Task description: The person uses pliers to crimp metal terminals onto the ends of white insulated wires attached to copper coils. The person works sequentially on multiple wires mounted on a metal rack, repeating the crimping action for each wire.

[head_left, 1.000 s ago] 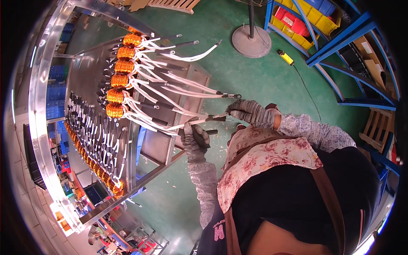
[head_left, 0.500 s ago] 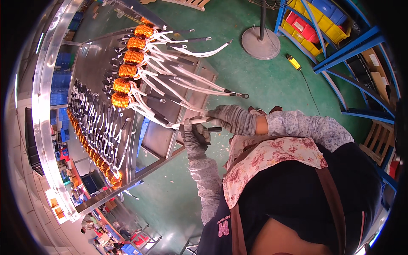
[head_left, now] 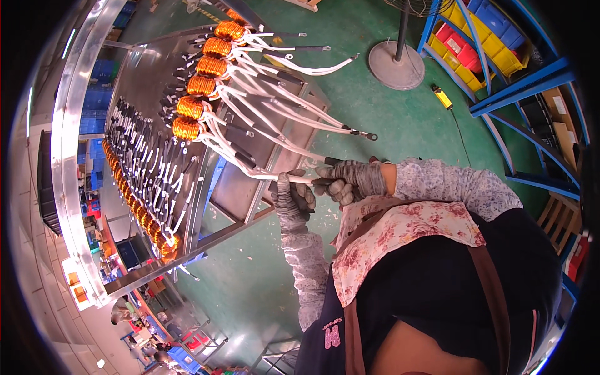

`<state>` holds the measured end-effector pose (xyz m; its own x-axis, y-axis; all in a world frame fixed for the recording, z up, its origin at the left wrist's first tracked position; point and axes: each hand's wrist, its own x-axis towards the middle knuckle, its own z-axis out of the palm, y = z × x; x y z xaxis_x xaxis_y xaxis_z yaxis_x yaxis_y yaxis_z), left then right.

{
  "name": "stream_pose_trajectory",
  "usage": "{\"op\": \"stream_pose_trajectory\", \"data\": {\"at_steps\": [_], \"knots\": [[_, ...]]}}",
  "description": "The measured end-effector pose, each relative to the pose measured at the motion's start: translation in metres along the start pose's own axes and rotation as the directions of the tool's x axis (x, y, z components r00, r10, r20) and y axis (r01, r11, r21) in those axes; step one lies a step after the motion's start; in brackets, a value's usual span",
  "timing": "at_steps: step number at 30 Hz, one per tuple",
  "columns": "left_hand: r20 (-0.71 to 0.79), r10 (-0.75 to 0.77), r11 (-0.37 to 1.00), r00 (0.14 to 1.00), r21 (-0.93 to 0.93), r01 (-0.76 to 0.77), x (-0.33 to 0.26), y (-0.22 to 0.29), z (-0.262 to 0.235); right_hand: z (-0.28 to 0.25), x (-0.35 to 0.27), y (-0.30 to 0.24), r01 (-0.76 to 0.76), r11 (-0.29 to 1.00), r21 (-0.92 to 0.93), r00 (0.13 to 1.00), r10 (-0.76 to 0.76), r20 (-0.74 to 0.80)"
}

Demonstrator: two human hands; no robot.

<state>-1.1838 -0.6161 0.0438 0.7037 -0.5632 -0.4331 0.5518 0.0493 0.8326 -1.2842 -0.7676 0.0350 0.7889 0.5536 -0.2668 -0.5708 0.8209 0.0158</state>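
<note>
A row of copper-wound ring coils (head_left: 201,86) stands along the edge of a metal rack, and bundles of white cable leads (head_left: 275,140) reach from them toward me. My left hand (head_left: 294,197), in a grey knit glove, is closed around a white cable (head_left: 265,175) from the nearest coil. Just to its right, my gloved right hand (head_left: 356,179) pinches a black sleeve (head_left: 322,182) at that cable's end. Its fingers partly hide the sleeve and the cable tip. Another lead with a black sleeve (head_left: 333,160) passes right above my right hand. Farther off, one lead ends in a ring lug (head_left: 372,136).
A long row of similar coils (head_left: 140,215) with black-tipped leads lies on the rack at left. The rack's metal frame (head_left: 206,247) runs below my work. Beyond are a round fan base (head_left: 396,65), a yellow corded device (head_left: 442,97) and blue shelving (head_left: 494,103) with bins.
My right hand has come down beside the left, and its fingers now hold the black sleeve that stuck out by my left hand. The whole view has shifted slightly.
</note>
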Motion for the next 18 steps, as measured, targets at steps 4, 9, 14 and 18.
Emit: {"op": "stream_pose_trajectory", "data": {"at_steps": [4,9,14,18], "knots": [[0.044,0.001,1.000,0.999,0.021,-0.002,0.003,-0.005,0.003,0.008,-0.007,0.002,0.082,0.927,-0.367,0.980,-0.142,-0.140],[0.055,-0.016,0.996,0.998,-0.083,0.021,0.006,-0.004,0.007,-0.018,-0.004,-0.011,-0.009,0.998,-0.054,0.998,0.013,0.064],[0.060,-0.031,0.999,0.998,-0.030,0.032,0.006,-0.004,-0.001,0.005,-0.015,0.007,0.171,0.175,-0.970,0.759,-0.651,0.017],[0.072,-0.051,0.998,0.996,-0.024,0.053,0.010,-0.006,0.002,0.002,-0.017,0.005,0.143,0.141,-0.980,0.750,-0.661,0.014]]}}
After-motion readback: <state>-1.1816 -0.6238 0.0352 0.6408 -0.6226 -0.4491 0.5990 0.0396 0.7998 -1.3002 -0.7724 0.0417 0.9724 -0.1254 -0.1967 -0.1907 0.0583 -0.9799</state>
